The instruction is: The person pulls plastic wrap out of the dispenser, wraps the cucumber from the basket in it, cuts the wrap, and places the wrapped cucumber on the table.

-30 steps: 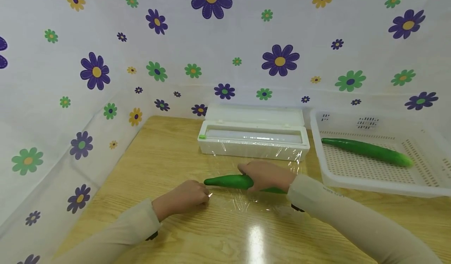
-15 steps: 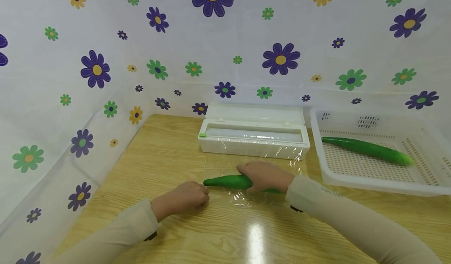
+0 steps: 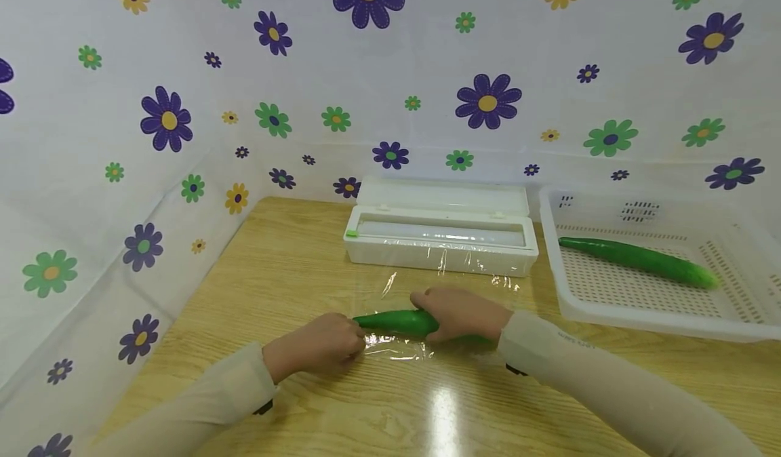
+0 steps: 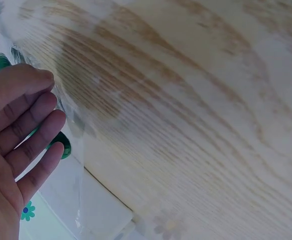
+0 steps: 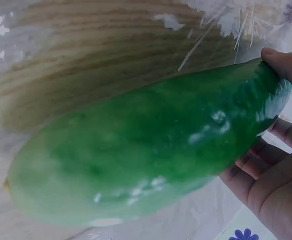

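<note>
A green cucumber (image 3: 393, 322) lies crosswise above the table, its narrow tip close to my left hand (image 3: 314, 344). My right hand (image 3: 462, 314) grips it around the middle, thumb on one side and fingers on the other in the right wrist view, where its pale blunt end (image 5: 50, 175) shows. Clear plastic wrap (image 3: 396, 350) lies under and around the cucumber, shining in creases. In the left wrist view, my left thumb and forefinger pinch the edge of the wrap, while the other fingers are loosely bent. The wrap runs back to a white dispenser box (image 3: 439, 257).
The dispenser's lid (image 3: 442, 196) stands raised against the flowered sheet (image 3: 415, 70), with a roll of film (image 3: 439, 232) inside. At the right, a white perforated basket (image 3: 665, 323) holds a second cucumber (image 3: 641, 262). A wooden table (image 3: 366, 409) lies beneath.
The right hand and cucumber have come slightly nearer to me. Creases and glints in the wrap have shifted. My left hand has stayed almost where it was.
</note>
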Action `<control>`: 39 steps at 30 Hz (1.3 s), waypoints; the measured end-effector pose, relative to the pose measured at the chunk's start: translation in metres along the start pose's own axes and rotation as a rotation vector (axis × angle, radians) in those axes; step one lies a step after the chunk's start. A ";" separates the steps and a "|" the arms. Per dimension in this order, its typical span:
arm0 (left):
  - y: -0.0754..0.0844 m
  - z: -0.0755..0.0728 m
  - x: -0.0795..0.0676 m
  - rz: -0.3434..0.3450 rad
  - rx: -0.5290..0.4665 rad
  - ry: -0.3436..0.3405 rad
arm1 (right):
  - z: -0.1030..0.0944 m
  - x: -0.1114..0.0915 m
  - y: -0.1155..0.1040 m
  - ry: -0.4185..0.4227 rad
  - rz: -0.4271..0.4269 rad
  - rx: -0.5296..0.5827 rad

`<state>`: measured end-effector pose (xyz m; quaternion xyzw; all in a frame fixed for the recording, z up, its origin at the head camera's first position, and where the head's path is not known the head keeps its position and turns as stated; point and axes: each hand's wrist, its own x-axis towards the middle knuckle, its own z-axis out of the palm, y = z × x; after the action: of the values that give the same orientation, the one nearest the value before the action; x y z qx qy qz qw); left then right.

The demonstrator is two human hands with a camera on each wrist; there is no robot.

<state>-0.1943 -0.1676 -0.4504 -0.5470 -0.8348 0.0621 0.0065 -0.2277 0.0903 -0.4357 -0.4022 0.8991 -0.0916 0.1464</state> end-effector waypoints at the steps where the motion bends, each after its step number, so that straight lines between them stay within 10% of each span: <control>1: 0.000 0.000 0.000 0.000 0.004 0.000 | 0.001 0.000 -0.001 0.001 -0.002 0.007; 24: -0.015 -0.009 0.000 -0.066 -0.050 0.076 | 0.011 -0.005 0.002 0.056 -0.023 -0.074; 39: -0.029 -0.005 0.005 -0.185 -0.301 0.135 | 0.005 -0.018 0.007 0.064 -0.004 0.031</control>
<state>-0.2226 -0.1739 -0.4430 -0.4657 -0.8790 -0.1010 -0.0140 -0.2198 0.1077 -0.4388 -0.3984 0.9011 -0.1187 0.1237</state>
